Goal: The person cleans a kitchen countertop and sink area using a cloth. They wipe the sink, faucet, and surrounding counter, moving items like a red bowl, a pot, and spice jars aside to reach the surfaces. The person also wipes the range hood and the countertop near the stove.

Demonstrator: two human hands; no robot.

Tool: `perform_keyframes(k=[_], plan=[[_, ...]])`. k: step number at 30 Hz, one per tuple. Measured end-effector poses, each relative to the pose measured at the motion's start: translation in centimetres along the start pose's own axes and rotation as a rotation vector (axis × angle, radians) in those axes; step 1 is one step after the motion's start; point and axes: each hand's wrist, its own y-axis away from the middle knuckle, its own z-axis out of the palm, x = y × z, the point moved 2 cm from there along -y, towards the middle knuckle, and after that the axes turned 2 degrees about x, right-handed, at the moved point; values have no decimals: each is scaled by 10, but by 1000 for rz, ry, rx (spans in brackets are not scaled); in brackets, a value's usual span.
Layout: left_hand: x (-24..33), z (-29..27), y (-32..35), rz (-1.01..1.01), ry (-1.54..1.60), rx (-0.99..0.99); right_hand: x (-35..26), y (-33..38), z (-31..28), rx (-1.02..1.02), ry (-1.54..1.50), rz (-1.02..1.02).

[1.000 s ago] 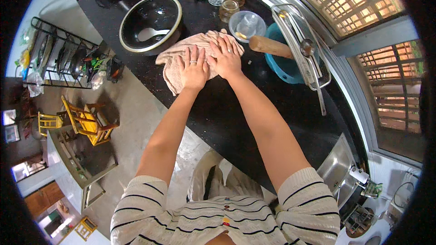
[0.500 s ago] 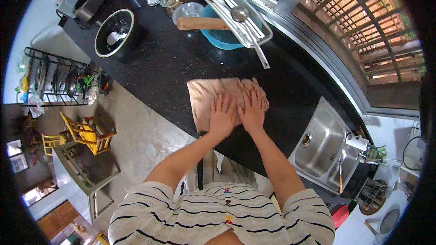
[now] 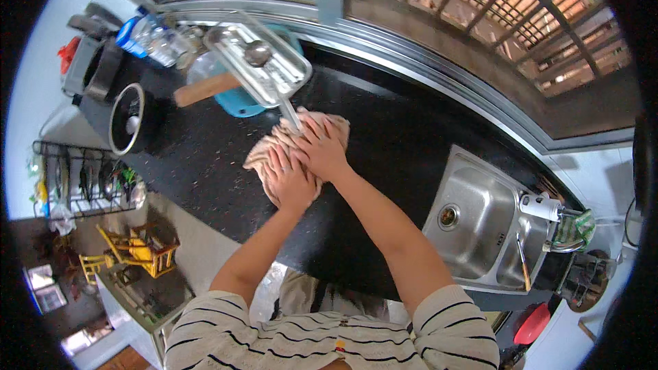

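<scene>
A beige-pink cloth (image 3: pixel 259 155) lies crumpled on the black speckled countertop (image 3: pixel 205 178). On its near left part my left hand (image 3: pixel 290 181) presses down, fingers spread. Just right of it and a little farther away, my right hand (image 3: pixel 322 149) lies on the cloth, fingers stretched out and apart. Both palms hide the cloth's middle. The cloth's far edge meets the end of a metal ladle's handle (image 3: pixel 289 113); I cannot tell whether they touch. That ladle rests on a white rectangular rack (image 3: pixel 299 72) over a blue basin (image 3: pixel 236 103).
A wooden handle (image 3: pixel 205 89) juts left from the basin. Jars (image 3: pixel 161 48) and a black bowl with a pale rim (image 3: pixel 115 120) stand at the far left. A double steel sink (image 3: pixel 476 195) is at right, a barred window (image 3: pixel 507 20) behind.
Both hands have slid the cloth away from me, toward the rack and basin. The cloth is now more bunched up. The whole view has also turned.
</scene>
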Motion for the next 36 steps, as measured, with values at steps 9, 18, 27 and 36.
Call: perform_keyframes(k=[9,18,27,36], plan=[[131,52,-131,492,251,165,157,21,-72,153,402,335],[249,41,-98,919,333,128,170,139,-135,248,639,958],[193,9,41,1124,287,-95,8,237,-141,242,663,1151],[146,-25,205,1372,389,-295,-143,358,-162,193,432,1119]])
